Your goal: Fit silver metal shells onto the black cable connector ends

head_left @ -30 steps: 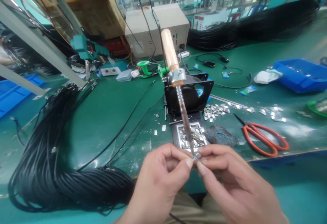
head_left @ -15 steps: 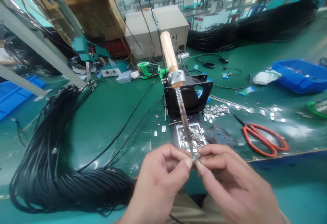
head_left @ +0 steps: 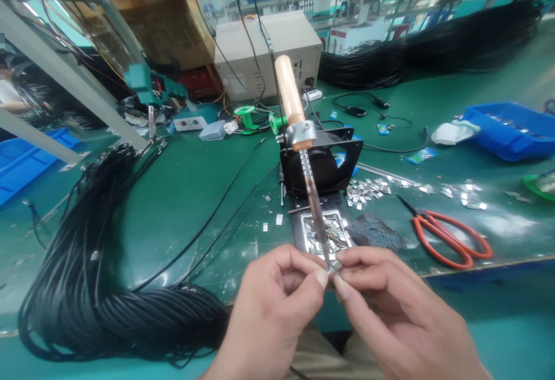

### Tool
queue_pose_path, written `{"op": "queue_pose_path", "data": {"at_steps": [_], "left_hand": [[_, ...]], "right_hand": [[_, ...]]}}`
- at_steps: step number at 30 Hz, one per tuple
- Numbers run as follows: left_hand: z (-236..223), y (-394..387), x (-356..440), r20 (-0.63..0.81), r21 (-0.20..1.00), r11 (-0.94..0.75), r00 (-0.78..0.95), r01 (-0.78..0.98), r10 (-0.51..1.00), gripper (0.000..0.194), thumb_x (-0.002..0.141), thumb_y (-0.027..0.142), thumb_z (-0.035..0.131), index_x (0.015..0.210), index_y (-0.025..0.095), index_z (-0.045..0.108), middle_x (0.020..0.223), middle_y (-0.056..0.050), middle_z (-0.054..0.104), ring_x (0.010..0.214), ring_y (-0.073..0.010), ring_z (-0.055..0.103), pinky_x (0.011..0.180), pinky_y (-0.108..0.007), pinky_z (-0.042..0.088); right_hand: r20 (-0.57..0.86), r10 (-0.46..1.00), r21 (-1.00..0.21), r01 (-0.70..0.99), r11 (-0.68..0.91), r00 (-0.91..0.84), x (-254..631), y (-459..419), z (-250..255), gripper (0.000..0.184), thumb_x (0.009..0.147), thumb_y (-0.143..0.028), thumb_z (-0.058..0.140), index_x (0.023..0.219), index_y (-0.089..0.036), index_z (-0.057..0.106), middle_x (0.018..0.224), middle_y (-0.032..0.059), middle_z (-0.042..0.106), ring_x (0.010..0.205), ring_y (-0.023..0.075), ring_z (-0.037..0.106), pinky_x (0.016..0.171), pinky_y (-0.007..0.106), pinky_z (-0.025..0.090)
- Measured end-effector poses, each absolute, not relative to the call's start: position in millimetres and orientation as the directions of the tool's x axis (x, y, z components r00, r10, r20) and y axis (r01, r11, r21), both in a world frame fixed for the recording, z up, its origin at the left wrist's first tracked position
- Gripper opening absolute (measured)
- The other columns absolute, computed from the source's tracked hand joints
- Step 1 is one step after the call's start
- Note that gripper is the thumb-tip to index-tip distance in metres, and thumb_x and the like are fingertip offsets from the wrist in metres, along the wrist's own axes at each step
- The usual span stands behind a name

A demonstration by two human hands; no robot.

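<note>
My left hand (head_left: 271, 310) and my right hand (head_left: 399, 316) meet at the front edge of the green bench, both closed in a pinch. Between their fingertips sits a small shiny metal piece (head_left: 334, 268), touching the tip of a soldering iron (head_left: 299, 148). The iron has a wooden handle and is clamped in a stand, slanting down toward my hands. Under its tip lies a metal tray (head_left: 303, 235) holding small metal pieces.
A thick bundle of black cables (head_left: 95, 287) lies at the left. Orange-handled scissors (head_left: 446, 235) and scattered metal clips (head_left: 368, 188) lie at the right, with a blue bin (head_left: 507, 128) beyond. A beige box unit (head_left: 269, 50) and a black fan frame (head_left: 323, 160) stand behind.
Almost nothing has changed. Both hands keep the small metal piece pinched at the iron's tip; the view has shifted slightly.
</note>
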State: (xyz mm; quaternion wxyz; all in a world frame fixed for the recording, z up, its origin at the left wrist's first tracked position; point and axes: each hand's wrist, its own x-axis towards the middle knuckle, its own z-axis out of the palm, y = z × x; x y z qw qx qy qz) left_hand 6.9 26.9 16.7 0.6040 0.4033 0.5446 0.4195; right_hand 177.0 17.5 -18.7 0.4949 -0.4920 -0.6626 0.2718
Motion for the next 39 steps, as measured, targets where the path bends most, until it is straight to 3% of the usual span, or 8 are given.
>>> {"op": "queue_pose_path", "data": {"at_steps": [10,18,22,27,33,39], "left_hand": [[15.3,25.5,5.3,-0.327,0.938,0.332,0.062,-0.098,0.943,0.016,0.089,0.025,0.078,0.076,0.019,0.071,0.087,-0.003,0.078,0.074,-0.0141,0.066,0.068,-0.023,0.050],[12.3,24.4,4.6,-0.331,0.929,0.344,0.112,-0.133,0.937,0.016,0.091,0.025,0.078,0.078,0.018,0.072,0.080,-0.001,0.077,0.075,-0.0147,0.070,0.069,-0.023,0.052],[14.5,26.1,6.0,-0.336,0.924,0.350,0.111,-0.152,0.935,0.016,0.089,0.023,0.078,0.075,0.019,0.072,0.078,-0.001,0.075,0.072,-0.0148,0.069,0.070,-0.024,0.053],[15.3,27.5,6.4,-0.351,0.920,0.365,0.112,-0.143,0.930,0.017,0.088,0.026,0.079,0.075,0.019,0.070,0.069,0.003,0.068,0.066,-0.0137,0.064,0.069,-0.024,0.050],[15.1,27.3,6.4,-0.379,0.901,0.397,0.125,-0.177,0.917,0.019,0.086,0.030,0.081,0.076,0.019,0.071,0.059,0.007,0.055,0.061,-0.0109,0.054,0.070,-0.023,0.048],[15.8,28.5,8.5,-0.381,0.900,0.393,0.098,-0.188,0.920,0.019,0.087,0.028,0.080,0.073,0.019,0.069,0.060,0.007,0.058,0.061,-0.0107,0.052,0.071,-0.023,0.047]], "right_hand": [[0.367,0.930,-0.869,0.349,0.350,-0.019,175.5,19.4,-18.6,0.012,0.091,-0.019,0.073,0.082,-0.027,0.075,0.101,0.0017,0.078,0.084,0.0165,0.079,0.078,0.023,0.064],[0.063,0.996,-0.998,0.006,0.062,0.064,169.5,20.5,-17.3,0.023,0.097,-0.038,0.070,0.079,-0.023,0.069,0.084,0.0014,0.073,0.063,0.0134,0.068,0.057,0.022,0.058],[0.083,0.997,-0.996,-0.043,0.083,0.000,167.2,26.0,-29.5,0.020,0.100,-0.036,0.069,0.084,-0.024,0.066,0.081,-0.0005,0.068,0.060,0.0116,0.062,0.053,0.020,0.054],[0.187,0.981,-0.977,-0.094,0.191,0.043,162.9,26.0,-34.5,0.017,0.100,-0.027,0.068,0.084,-0.025,0.064,0.086,-0.0006,0.066,0.062,0.0110,0.060,0.054,0.021,0.051],[0.120,0.987,-0.988,-0.088,0.129,0.103,158.0,23.2,-25.0,0.019,0.098,-0.032,0.072,0.082,-0.024,0.064,0.090,0.0007,0.067,0.067,0.0122,0.061,0.059,0.023,0.053],[0.177,0.982,-0.983,-0.042,0.180,0.072,160.4,26.3,-25.0,0.017,0.097,-0.029,0.072,0.083,-0.024,0.064,0.089,0.0018,0.068,0.068,0.0134,0.064,0.060,0.023,0.056]]}}
